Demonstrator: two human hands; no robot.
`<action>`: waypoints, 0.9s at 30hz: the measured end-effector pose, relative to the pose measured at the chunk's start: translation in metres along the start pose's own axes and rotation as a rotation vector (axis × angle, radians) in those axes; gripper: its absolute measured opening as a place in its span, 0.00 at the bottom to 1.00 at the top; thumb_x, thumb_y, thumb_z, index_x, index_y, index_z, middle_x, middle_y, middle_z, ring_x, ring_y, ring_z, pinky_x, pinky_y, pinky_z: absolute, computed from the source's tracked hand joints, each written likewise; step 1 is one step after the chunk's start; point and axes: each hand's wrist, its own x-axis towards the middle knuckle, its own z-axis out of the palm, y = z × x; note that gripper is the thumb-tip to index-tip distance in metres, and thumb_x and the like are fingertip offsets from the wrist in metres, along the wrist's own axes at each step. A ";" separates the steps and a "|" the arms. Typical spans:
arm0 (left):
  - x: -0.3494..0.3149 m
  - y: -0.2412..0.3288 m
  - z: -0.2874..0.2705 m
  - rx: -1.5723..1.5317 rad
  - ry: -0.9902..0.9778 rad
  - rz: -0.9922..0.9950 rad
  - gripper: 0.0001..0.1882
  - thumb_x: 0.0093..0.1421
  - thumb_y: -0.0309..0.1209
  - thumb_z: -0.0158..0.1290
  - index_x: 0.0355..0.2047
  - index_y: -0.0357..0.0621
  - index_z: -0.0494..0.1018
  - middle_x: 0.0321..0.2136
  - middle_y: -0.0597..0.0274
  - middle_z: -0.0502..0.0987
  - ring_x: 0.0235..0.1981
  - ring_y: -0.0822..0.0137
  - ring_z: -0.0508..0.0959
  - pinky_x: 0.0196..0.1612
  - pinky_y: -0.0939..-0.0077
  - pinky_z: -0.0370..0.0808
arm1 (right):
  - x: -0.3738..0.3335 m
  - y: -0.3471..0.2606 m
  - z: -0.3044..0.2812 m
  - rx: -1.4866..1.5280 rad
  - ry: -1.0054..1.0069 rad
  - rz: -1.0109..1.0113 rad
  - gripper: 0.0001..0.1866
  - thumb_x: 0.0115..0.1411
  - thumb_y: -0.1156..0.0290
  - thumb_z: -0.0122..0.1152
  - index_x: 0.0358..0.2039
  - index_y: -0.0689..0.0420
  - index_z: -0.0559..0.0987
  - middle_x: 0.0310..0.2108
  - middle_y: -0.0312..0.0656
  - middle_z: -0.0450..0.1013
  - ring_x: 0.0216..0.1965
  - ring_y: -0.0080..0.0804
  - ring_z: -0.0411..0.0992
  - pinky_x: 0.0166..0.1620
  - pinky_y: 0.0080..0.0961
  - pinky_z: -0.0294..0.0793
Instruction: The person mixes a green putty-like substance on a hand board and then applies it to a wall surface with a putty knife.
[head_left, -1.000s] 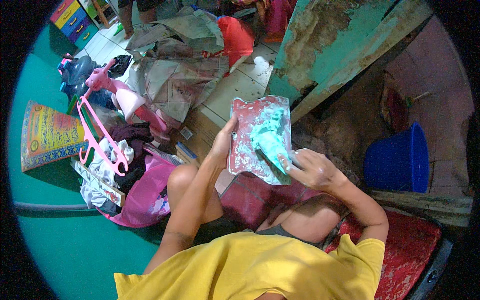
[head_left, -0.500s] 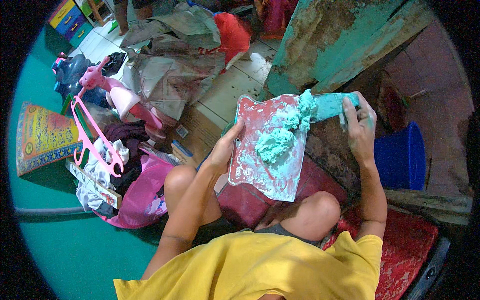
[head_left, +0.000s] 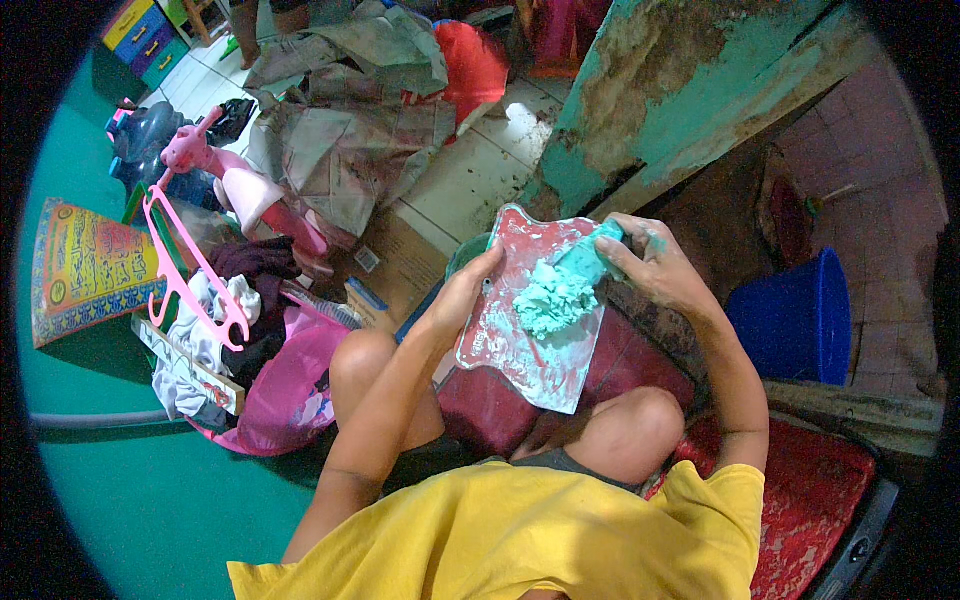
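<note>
My left hand [head_left: 462, 298] grips the left edge of a flat red board [head_left: 518, 236] with wavy ends, its thumb on top. White and turquoise smears cover much of the board. A crumbly mound of turquoise putty [head_left: 552, 303] sits on its middle and right part. My right hand [head_left: 662, 268] is closed on a putty-coated scraper [head_left: 594, 246], whose blade lies over the board against the mound. Turquoise stains mark the fingers of this hand. The board is tilted above my bent knees, and my left fingers are hidden beneath it.
At the right stands a blue bucket [head_left: 800, 315]. A peeling green panel [head_left: 650, 110] slants across the upper right. On the left are a pink hanger [head_left: 185, 280], a pink animal-shaped toy [head_left: 245, 190] and a pink basket [head_left: 275, 385] with clothes. Crumpled sheets [head_left: 340, 140] cover floor tiles beyond.
My right hand has moved left and slightly down, bringing the scraper over the board onto the putty. The putty is gathered into one mound. The board has turned a little.
</note>
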 end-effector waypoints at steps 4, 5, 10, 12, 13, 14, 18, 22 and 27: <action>-0.006 0.003 0.005 -0.141 -0.003 -0.089 0.25 0.61 0.47 0.36 0.47 0.38 0.64 0.40 0.54 0.72 0.37 0.62 0.75 0.44 0.67 0.72 | -0.010 -0.012 0.007 -0.297 0.026 -0.184 0.09 0.51 0.74 0.54 0.33 0.62 0.73 0.24 0.45 0.69 0.25 0.28 0.68 0.31 0.24 0.67; -0.005 0.002 0.002 -0.144 0.006 -0.077 0.25 0.61 0.47 0.36 0.47 0.38 0.63 0.40 0.54 0.72 0.37 0.62 0.75 0.44 0.67 0.72 | -0.015 -0.013 0.012 -0.347 0.045 -0.304 0.10 0.49 0.76 0.53 0.34 0.63 0.72 0.23 0.46 0.67 0.24 0.33 0.67 0.30 0.25 0.67; -0.003 -0.010 -0.004 -0.261 -0.041 0.071 0.27 0.61 0.48 0.35 0.49 0.38 0.61 0.42 0.54 0.71 0.40 0.62 0.74 0.45 0.66 0.72 | -0.054 0.004 0.045 -0.926 0.183 -0.568 0.24 0.40 0.78 0.58 0.43 0.57 0.73 0.24 0.42 0.64 0.24 0.36 0.64 0.27 0.28 0.67; -0.002 -0.018 -0.008 -0.296 -0.061 0.152 0.27 0.61 0.47 0.34 0.51 0.38 0.59 0.45 0.54 0.69 0.43 0.61 0.72 0.48 0.65 0.70 | -0.064 0.022 0.061 -0.935 0.238 -0.625 0.26 0.40 0.77 0.57 0.45 0.55 0.72 0.26 0.39 0.65 0.25 0.35 0.64 0.28 0.26 0.68; 0.000 -0.022 -0.012 -0.308 -0.039 0.181 0.27 0.61 0.47 0.34 0.51 0.38 0.59 0.46 0.54 0.68 0.44 0.61 0.72 0.48 0.64 0.69 | -0.067 0.027 0.068 -0.929 0.240 -0.644 0.26 0.40 0.76 0.57 0.45 0.57 0.72 0.26 0.39 0.65 0.25 0.34 0.64 0.29 0.26 0.68; 0.001 -0.022 -0.010 -0.320 -0.025 0.206 0.27 0.61 0.47 0.33 0.52 0.38 0.58 0.46 0.54 0.68 0.44 0.61 0.71 0.49 0.64 0.69 | -0.067 0.027 0.072 -0.929 0.244 -0.656 0.26 0.41 0.76 0.57 0.45 0.58 0.72 0.27 0.39 0.66 0.26 0.34 0.64 0.29 0.26 0.68; -0.005 -0.022 -0.004 -0.340 -0.009 0.241 0.27 0.62 0.46 0.31 0.53 0.39 0.56 0.49 0.53 0.66 0.48 0.59 0.68 0.52 0.62 0.65 | -0.070 0.030 0.081 -1.008 0.075 -0.650 0.25 0.43 0.73 0.50 0.45 0.64 0.69 0.30 0.41 0.67 0.33 0.33 0.66 0.36 0.26 0.69; -0.010 -0.018 0.000 -0.297 0.023 0.276 0.27 0.62 0.46 0.30 0.53 0.39 0.56 0.49 0.53 0.65 0.48 0.59 0.68 0.53 0.62 0.64 | -0.071 0.021 0.076 -1.028 0.030 -0.721 0.22 0.44 0.74 0.50 0.44 0.62 0.71 0.28 0.40 0.67 0.31 0.31 0.67 0.33 0.25 0.68; -0.008 -0.014 -0.001 -0.268 -0.013 0.223 0.26 0.62 0.46 0.31 0.52 0.39 0.57 0.46 0.53 0.67 0.46 0.60 0.70 0.50 0.63 0.67 | -0.057 0.015 0.054 -0.448 0.295 -0.473 0.12 0.47 0.79 0.53 0.35 0.63 0.74 0.26 0.47 0.70 0.26 0.37 0.70 0.31 0.27 0.68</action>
